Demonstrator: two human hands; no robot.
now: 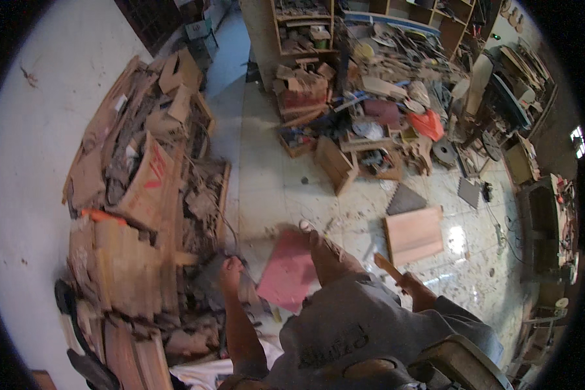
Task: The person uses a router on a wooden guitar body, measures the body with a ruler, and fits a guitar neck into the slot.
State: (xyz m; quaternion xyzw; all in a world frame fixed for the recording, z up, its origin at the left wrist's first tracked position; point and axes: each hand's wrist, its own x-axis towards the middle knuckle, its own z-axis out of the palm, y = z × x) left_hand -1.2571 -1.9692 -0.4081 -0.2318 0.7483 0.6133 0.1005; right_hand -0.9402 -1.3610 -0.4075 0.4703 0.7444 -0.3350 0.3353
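Note:
My right hand (408, 283) is closed around one end of a light brown wooden piece (386, 265), long and narrow, which points forward and left over the tiled floor. Past it lies a flat rectangular wooden board (415, 235). Away to the left, my left hand (233, 265) hangs with its fingers curled beside a pile of timber; blur hides whatever may be in it. Between my two hands, a reddish-pink flat sheet (286, 270) lies on the floor, partly covered by my leg.
Stacked planks (127, 266) and cardboard boxes (179, 71) crowd the left wall. Ahead stand an open wooden box (337, 165), a cluttered heap with an orange bag (426, 123), and shelves. Dark grey mats (406, 199) lie beyond the board. Cables trail at right.

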